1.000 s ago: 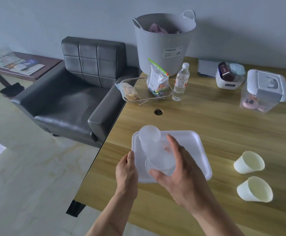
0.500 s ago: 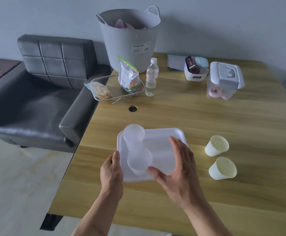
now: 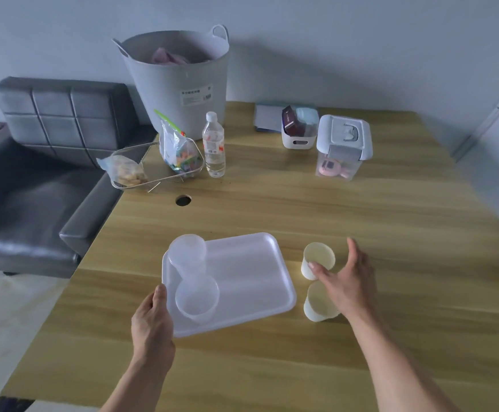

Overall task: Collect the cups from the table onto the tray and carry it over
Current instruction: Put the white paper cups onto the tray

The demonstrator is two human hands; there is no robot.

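Low in the centre of the frame a white rectangular plastic tray [image 3: 242,278] lies on the pale wooden worktop [image 3: 361,203], and two clear plastic cups stand along its left side: one at the far left corner [image 3: 187,252], one nearer the lower edge [image 3: 197,298]. The left hand [image 3: 152,325] rests on the tray's lower left rim, thumb on top; whether its fingers close underneath I cannot tell.

Just right of the tray two cream paper cups stand on the worktop, one farther up the frame [image 3: 318,260] and one lower [image 3: 319,303], close together. The right hand [image 3: 346,281] hovers over them with fingers [image 3: 353,254] spread apart and thumb by the upper cup's near wall, clamped on nothing.

The step in hand looks like taking the upper paper cup. It should go best if the fingers wrap the wall low and lightly, since thin paper likely dents, and lift straight up so the neighbour is not knocked. The free right half of the tray seems the place to set it, while the left hand steadies the rim.
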